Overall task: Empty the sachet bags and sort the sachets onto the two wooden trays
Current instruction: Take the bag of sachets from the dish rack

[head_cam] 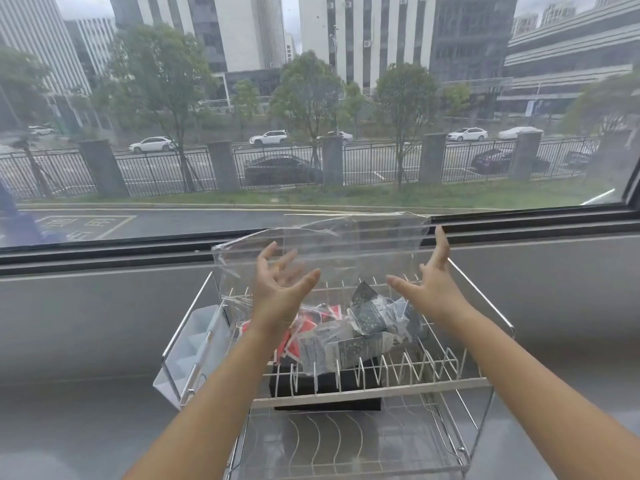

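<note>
A large clear plastic bag (pixel 346 244) stands up out of a steel dish rack (pixel 381 389), its top edge reaching the window sill. Its lower part holds red sachets (pixel 325 315) on the left and dark dotted sachets (pixel 372 318) with pale ones (pixel 332 344) on the right. My left hand (pixel 280 289) is raised in front of the bag with fingers spread, holding nothing. My right hand (pixel 433 285) is raised at the bag's right side, fingers straight and spread. No wooden tray is in view.
The rack has an upper tier of wire prongs and a lower wire shelf (pixel 346 445). A white cutlery holder (pixel 194 351) hangs on its left side. A dark block (pixel 329 379) lies under the sachets. The grey counter (pixel 86 427) runs along a big window.
</note>
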